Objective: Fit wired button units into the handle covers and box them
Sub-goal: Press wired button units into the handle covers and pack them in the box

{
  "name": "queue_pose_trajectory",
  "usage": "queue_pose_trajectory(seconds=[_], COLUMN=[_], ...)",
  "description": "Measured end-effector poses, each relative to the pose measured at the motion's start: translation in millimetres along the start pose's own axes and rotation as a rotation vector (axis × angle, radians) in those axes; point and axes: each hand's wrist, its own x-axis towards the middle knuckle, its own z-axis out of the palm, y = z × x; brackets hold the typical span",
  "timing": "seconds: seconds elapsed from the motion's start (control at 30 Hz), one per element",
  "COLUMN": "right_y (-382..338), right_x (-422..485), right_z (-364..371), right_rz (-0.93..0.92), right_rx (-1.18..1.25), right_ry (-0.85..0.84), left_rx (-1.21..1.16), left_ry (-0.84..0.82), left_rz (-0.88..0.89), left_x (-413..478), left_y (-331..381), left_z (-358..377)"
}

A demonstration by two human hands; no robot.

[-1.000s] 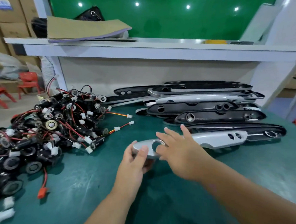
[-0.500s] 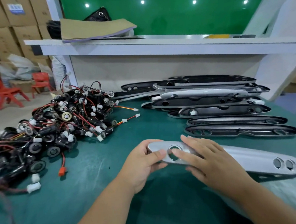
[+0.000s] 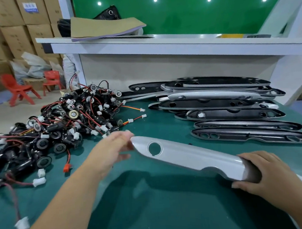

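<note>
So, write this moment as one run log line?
right hand holds silver cover end | left hand blurred, open, beside cover tip | button units in pile

No legible text anywhere, just a blurred blue label [image 3: 31,7] on a stacked cardboard box [image 3: 34,16], unreadable

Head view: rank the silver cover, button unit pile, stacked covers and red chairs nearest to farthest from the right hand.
1. silver cover: gripped by the right hand.
2. stacked covers: just behind, right side.
3. button unit pile: far across, left side.
4. red chairs: floor, far left.
</note>
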Motion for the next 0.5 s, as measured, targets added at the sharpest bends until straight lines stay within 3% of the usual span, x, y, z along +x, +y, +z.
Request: queue_pose_trajectory(seconds=[0.1,0.17,0.27,0.5], right_y=[5,8,12,19], right_x=[0,0,2,1], right_z=[-3,-4,-4,-4], right_rz=[0.024,0.046,0.072,0.123], right_rx=[-0.03,-0.02,-0.008,-0.012], right_ry=[0.068,0.088,0.108,0.137], left_rx=[0.674,0.977,1.172,1.168], left_ry=[0.552,0.712,0.606,0.683], left_rz=[0.238,0.079,-0.339,-0.259], left_x=[25,49,69,74], left_y=[3,-7,-33,-50], left_z=[-55,-109,-152,-143])
